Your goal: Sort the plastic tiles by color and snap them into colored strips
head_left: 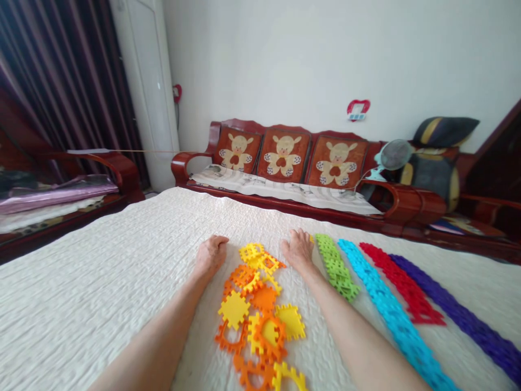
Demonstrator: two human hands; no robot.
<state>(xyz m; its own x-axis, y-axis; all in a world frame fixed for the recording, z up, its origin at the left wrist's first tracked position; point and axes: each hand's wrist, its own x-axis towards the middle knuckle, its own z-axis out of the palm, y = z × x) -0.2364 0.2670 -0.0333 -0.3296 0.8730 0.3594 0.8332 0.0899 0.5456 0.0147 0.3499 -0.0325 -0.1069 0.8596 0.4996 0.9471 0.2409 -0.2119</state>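
My left hand [211, 253] rests on the white quilted cloth, left of a loose pile of orange and yellow plastic interlocking pieces. Its fingers are curled together and I see nothing in them. On the pile's far right side my right hand [300, 248] lies with fingers apart, close to a small bit of a yellow piece [311, 239]. The pile has a solid yellow piece [234, 309], an orange piece [264, 298] and several frame-like ones with notched edges, overlapping each other. Just right of my right hand begins a row of green pieces [337, 267].
Further right lie overlapping rows of blue pieces [391, 309], red pieces [401, 282] and purple pieces [456, 309]. Beyond the cloth-covered surface [134, 266] stands a wooden sofa [183, 163] with bear cushions [285, 155]. A small fan [395, 155] is at its right end.
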